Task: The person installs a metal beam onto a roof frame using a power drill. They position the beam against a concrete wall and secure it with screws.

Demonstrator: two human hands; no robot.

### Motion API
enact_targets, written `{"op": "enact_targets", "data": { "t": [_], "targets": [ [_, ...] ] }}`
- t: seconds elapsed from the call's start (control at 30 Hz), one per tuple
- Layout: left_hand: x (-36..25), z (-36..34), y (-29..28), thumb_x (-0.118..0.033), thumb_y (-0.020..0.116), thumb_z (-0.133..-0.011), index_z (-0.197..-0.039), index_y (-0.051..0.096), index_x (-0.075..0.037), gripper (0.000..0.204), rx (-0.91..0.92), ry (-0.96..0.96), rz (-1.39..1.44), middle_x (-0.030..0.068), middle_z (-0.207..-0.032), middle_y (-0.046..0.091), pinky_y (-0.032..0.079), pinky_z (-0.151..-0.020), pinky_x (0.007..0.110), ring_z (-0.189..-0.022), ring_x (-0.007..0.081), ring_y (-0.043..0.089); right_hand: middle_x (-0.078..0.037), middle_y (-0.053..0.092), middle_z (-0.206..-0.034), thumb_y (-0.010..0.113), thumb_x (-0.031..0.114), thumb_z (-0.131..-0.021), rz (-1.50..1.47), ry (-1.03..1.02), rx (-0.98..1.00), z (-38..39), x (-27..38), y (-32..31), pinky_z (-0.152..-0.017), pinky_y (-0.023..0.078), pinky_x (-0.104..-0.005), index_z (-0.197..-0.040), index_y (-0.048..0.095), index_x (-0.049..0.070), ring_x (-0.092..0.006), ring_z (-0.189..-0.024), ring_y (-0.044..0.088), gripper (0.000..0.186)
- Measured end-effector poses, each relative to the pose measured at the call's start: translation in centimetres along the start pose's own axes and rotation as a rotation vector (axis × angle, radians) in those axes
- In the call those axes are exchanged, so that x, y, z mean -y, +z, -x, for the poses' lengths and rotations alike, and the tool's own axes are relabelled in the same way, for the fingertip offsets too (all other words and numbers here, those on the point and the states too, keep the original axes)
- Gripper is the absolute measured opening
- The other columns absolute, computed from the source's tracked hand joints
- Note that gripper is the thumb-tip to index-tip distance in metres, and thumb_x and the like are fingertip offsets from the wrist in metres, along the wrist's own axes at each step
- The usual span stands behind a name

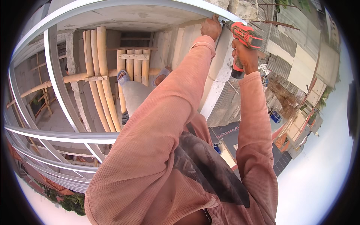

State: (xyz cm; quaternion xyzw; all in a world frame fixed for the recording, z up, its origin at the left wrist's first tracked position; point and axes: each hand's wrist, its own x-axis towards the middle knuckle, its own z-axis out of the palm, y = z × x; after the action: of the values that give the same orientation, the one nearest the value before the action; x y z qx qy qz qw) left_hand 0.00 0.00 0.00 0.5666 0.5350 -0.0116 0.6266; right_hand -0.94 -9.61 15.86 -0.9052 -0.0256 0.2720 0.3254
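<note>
In my right hand [245,56] is a red and black cordless drill [245,34], with my fingers wrapped around its grip. The drill's nose points left, at the underside of a long silvery metal beam [180,4] that curves across the top of the view. My left hand [211,29] is closed at the beam's lower edge, just left of the drill's tip, with one finger reaching up onto the metal. The rest of its fingers are partly hidden. Any screw at the drill's tip is too small to make out.
Below left, bamboo poles [100,75] form a scaffold; my sandalled feet [123,77] stand on it. Metal framing [62,80] spans the left side. A concrete wall [180,43] runs beside me. Corrugated roofs [283,41] lie far below at right, past the wall's edge.
</note>
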Motion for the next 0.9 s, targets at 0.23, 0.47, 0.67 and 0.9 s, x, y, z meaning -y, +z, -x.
{"op": "enact_targets", "data": {
  "t": [0.23, 0.47, 0.67, 0.9],
  "targets": [
    [0.0, 0.6, -0.8, -0.056, 0.044, -0.101, -0.109, 0.071, 0.007, 0.069, 0.017, -0.006, -0.001, 0.0354, -0.114, 0.066, 0.05, -0.098, 0.052, -0.111, 0.0514, 0.062, -0.002, 0.061, -0.069, 0.069, 0.016, -0.079, 0.053, -0.033, -0.022, 0.9, 0.7, 0.5, -0.049, 0.045, -0.0297, -0.085, 0.065, 0.004, -0.0115, -0.053, 0.058, 0.015],
    [-0.3, 0.2, -0.7, -0.055, 0.045, -0.101, -0.107, 0.071, 0.008, 0.068, 0.037, 0.012, -0.005, 0.0364, -0.112, 0.066, 0.05, -0.098, 0.052, -0.11, 0.0508, 0.063, -0.003, 0.062, -0.071, 0.069, 0.016, -0.079, 0.042, -0.035, 0.001, 0.0, 0.3, 0.0, -0.05, 0.046, -0.0298, -0.087, 0.065, 0.004, -0.0117, -0.053, 0.058, 0.015],
    [-0.1, 0.4, -0.4, -0.053, 0.047, -0.1, -0.106, 0.071, 0.008, 0.065, 0.015, 0.031, 0.026, 0.0366, -0.111, 0.066, 0.05, -0.097, 0.053, -0.108, 0.0514, 0.064, -0.002, 0.06, -0.07, 0.068, 0.014, -0.08, 0.007, -0.068, -0.031, -0.1, -1.1, 0.5, -0.049, 0.045, -0.0297, -0.09, 0.065, 0.005, -0.0114, -0.052, 0.056, 0.014],
    [0.5, -0.3, -0.2, -0.054, 0.047, -0.1, -0.106, 0.071, 0.008, 0.066, 0.004, 0.082, 0.036, 0.0375, -0.11, 0.066, 0.05, -0.097, 0.053, -0.107, 0.0518, 0.064, -0.004, 0.064, -0.073, 0.071, 0.018, -0.081, 0.048, -0.035, -0.026, 0.0, -0.7, 0.5, -0.052, 0.047, -0.0304, -0.093, 0.067, 0.003, -0.0129, -0.055, 0.059, 0.02]
  ]
}}
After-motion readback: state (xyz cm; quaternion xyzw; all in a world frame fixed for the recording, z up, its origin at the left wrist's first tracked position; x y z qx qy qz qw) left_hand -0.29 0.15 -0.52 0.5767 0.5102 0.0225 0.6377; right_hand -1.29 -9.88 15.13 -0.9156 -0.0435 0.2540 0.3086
